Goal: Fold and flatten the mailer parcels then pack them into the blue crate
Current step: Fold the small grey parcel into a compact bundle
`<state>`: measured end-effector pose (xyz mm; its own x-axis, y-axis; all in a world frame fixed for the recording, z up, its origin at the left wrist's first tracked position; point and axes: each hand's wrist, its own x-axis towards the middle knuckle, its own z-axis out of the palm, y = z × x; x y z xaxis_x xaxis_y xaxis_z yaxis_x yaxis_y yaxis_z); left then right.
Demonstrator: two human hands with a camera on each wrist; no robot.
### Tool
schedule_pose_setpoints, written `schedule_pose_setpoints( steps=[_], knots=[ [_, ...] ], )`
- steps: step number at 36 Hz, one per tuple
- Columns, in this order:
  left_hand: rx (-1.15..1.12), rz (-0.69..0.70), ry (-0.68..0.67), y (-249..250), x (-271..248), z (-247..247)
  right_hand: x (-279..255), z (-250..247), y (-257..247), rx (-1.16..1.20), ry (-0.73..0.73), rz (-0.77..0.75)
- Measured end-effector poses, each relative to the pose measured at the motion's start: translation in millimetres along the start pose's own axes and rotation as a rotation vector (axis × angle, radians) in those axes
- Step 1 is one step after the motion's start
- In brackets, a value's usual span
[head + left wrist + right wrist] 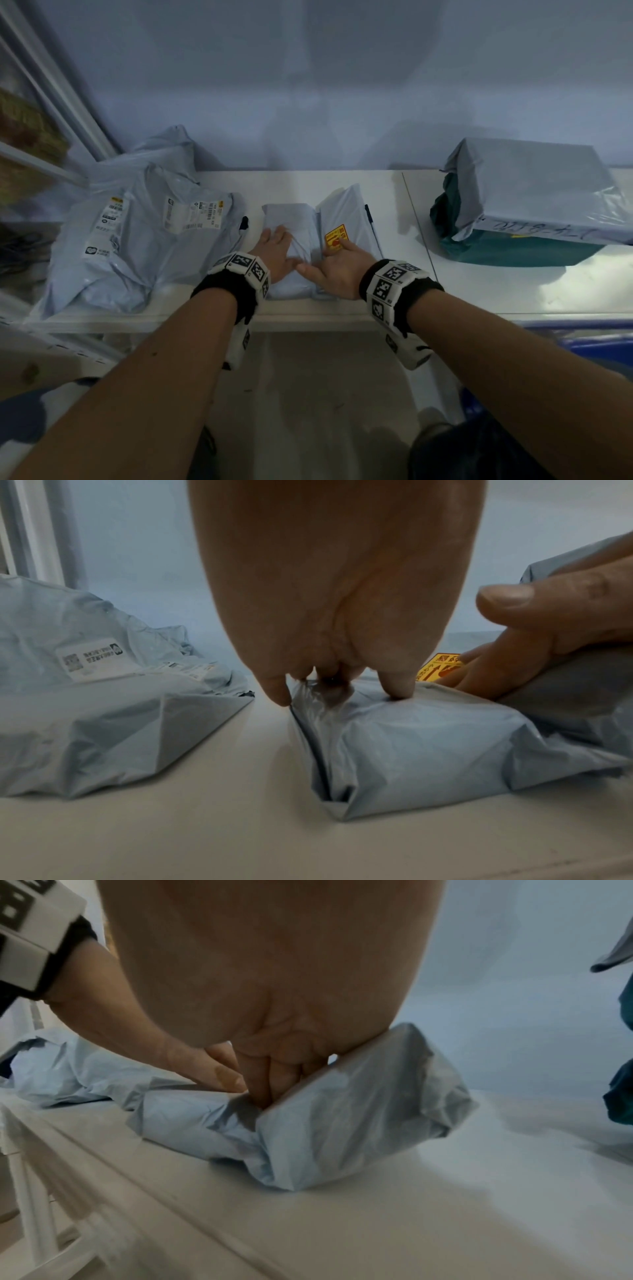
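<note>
Two hands are down on one light-blue mailer [301,219] in the middle of the white table [479,284]. Left hand [274,248] lies flat on the folded left half, fingers straight and pressing; from the left wrist view the fingertips [397,685] dig into the plastic at its far edge. Right hand [337,263] presses the other half, fingers laid out straight over a yellow sticker [335,236], thumb pointing toward the left hand. Nothing gripped, just pushing down.

Count-wise: a loose pile of at least two more mailers [137,240] sits left of it, just beside, with white shipping labels facing up. Well off to the right there's a boxy grey-wrapped parcel [534,192] lying on a dark green bag [513,248]; can't tell what's inside either.

Only a strip of blue crate [589,346] rim shows below the table's right front edge, contents hidden. The pressed mailer reaches almost to the front edge of the table. Bare tabletop lies between it and the parcel on the right.
</note>
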<state>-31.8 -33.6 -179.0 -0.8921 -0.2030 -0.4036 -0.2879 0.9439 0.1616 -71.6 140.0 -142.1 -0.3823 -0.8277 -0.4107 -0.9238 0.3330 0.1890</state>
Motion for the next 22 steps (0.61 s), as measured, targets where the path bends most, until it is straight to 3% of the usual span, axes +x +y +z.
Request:
schedule_pose_setpoints(
  steps=[7, 19, 22],
  knots=[
    [-0.013, -0.018, 0.025, 0.7, 3.0, 1.3, -6.8, 4.5, -5.5, -0.081, 0.075, -0.050],
    [-0.106, -0.027, 0.066, 3.3, -5.4, -0.3, -18.4, 2.5, -9.9, 0.153, 0.074, -0.047],
    [-0.184, -0.011, 0.084, 3.5, -9.3, -3.6, -12.5, 3.5, 1.2, 0.284, 0.207, -0.012]
  ],
)
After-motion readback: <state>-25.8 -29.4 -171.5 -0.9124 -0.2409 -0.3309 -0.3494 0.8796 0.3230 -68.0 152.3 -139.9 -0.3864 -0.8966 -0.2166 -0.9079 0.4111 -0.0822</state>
